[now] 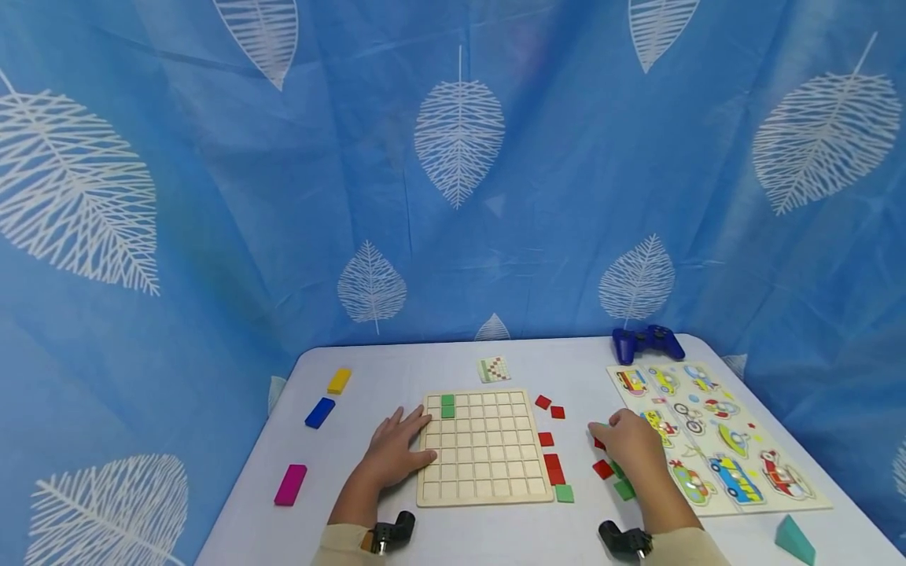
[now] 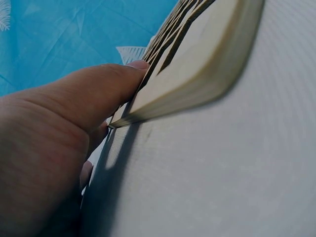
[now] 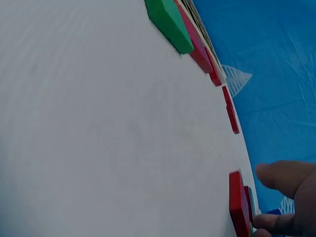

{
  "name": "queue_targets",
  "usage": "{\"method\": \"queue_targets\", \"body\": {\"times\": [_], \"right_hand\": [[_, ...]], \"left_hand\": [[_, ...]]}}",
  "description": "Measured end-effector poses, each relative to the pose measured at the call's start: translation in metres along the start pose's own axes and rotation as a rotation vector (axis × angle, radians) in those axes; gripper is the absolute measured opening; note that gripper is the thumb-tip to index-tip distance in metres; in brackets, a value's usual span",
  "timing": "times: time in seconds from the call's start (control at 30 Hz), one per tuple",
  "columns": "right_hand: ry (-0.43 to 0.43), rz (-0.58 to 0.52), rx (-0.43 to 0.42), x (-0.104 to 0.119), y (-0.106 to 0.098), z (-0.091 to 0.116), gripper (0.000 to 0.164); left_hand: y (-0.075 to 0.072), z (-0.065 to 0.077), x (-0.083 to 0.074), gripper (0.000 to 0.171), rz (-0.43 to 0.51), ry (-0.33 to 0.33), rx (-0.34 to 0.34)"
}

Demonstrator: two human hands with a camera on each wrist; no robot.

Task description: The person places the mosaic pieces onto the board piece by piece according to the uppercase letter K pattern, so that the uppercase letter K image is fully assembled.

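My left hand [image 1: 396,448] rests along the left edge of a square wooden grid board [image 1: 488,501], thumb on the rim in the left wrist view. Two green tiles [image 1: 447,411] sit in the board's upper left cells. Right of the board, my right hand [image 1: 632,440] reaches down over a loose group of red and green tiles, partly hiding them. In the right wrist view its thumb and fingers stand apart, fingertips right at a red tile [image 3: 239,202]. Nearest the wrist in the head view lie a red tile [image 1: 603,469] and a green tile [image 1: 624,489].
Several red tiles [image 1: 554,469] and a green tile [image 1: 564,494] line the board's right side. A pattern card [image 1: 493,369] lies behind it. At right are a picture puzzle [image 1: 767,503], a game controller [image 1: 647,343] and a teal block [image 1: 795,541]. Yellow, blue and magenta blocks [image 1: 290,485] lie left.
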State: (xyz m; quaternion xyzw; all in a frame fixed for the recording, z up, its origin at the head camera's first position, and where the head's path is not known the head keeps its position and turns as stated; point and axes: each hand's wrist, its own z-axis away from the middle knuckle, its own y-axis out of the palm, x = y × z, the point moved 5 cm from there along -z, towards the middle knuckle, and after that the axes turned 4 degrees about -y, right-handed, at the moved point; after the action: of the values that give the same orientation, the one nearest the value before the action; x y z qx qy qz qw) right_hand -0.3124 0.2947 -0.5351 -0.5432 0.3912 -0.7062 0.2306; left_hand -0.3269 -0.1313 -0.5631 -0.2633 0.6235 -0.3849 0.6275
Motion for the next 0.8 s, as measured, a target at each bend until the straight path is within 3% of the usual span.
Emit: {"method": "queue_targets", "body": {"times": [0.3, 0.6, 0.8], "right_hand": [[0.028, 0.105, 0.033, 0.0048, 0.0063, -0.0034, 0.05], [0.014, 0.052, 0.042, 0.0048, 0.0085, -0.0053, 0.032], [0.016, 0.009, 0.054, 0.0027, 0.0104, -0.0059, 0.03]], "left_hand": [[0.0002, -0.0029, 0.0016, 0.074, -0.001, 0.011, 0.004], [0.0001, -0.0018, 0.0011, 0.073, 0.0, 0.002, 0.001], [0.0, -0.0018, 0.0007, 0.074, 0.012, 0.002, 0.006]]}}
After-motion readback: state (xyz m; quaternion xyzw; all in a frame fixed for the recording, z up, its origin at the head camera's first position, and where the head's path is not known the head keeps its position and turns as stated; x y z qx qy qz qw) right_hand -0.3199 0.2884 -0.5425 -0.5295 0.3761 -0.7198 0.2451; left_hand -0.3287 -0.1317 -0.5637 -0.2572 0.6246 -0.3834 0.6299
